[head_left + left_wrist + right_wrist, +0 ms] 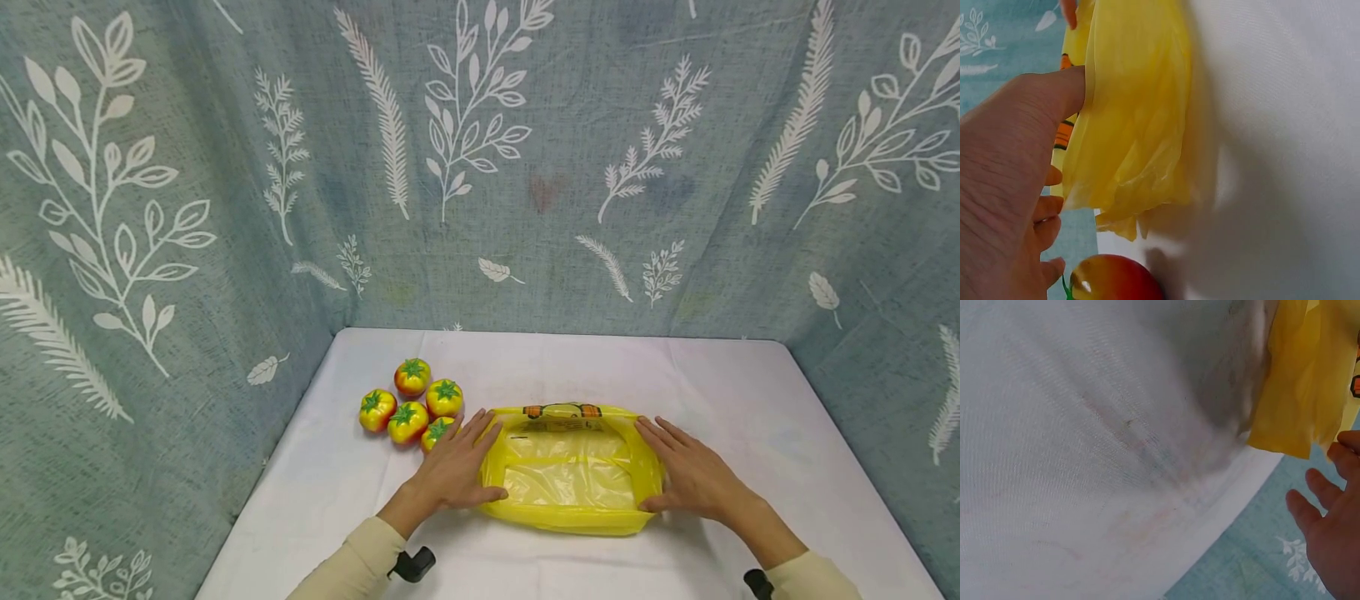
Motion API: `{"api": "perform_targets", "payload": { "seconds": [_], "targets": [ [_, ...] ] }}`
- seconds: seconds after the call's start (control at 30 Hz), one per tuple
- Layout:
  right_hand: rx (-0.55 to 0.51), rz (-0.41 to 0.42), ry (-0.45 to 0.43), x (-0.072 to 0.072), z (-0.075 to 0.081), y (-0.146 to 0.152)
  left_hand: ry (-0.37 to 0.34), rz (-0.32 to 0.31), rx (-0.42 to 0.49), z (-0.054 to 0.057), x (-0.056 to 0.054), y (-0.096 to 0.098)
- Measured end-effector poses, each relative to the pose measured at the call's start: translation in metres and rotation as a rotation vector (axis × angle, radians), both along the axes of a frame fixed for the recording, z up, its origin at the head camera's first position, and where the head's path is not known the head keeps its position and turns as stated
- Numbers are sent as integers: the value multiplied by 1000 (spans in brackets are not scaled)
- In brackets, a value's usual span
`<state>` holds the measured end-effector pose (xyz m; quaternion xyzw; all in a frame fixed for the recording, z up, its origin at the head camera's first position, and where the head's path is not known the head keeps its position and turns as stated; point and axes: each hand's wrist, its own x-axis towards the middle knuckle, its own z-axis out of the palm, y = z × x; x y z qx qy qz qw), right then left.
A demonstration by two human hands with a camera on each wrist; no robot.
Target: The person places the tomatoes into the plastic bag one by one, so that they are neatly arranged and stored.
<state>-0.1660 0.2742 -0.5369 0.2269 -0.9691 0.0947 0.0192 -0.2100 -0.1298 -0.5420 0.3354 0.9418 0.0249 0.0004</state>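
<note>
A yellow plastic bag [567, 518] stands on the table with its mouth spread wide, facing up. An orange and black print shows on its far inner side. My left hand [455, 467] touches the bag's left rim, fingers extended and thumb reaching over the edge. In the left wrist view, that thumb [1063, 90] goes behind the yellow film, its tip hidden. My right hand [693, 471] rests against the right rim, its fingers fairly straight and spread. Beside the left hand lie several yellow-red tomatoes [408, 422] with green leafy tops; the nearest is partly hidden by the fingers.
A white cloth [540, 367] covers the table. Blue-green curtains [555, 250] with white leaf patterns hang behind it and at both sides. Black wrist mounts [414, 565] sit near both cuffs.
</note>
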Motion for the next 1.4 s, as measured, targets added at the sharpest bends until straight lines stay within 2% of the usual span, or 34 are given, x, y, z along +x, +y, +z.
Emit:
{"api": "perform_targets", "payload": {
  "seconds": [0.23,0.4,0.7,1.2,1.4],
  "targets": [
    [-31,-21,-97,-2,1,0,-6,-7,6,3,-1,0],
    [-48,-31,-155,-4,2,-1,-37,-10,22,5,-2,0],
    [-131,-63,-280,-6,3,-4,-63,-13,28,6,-2,0],
    [-185,-41,-291,-5,3,-4,-54,-52,77,4,-6,-4],
    [-180,-52,-292,-5,5,-4,-73,-35,182,5,-4,-7]
  ]
}}
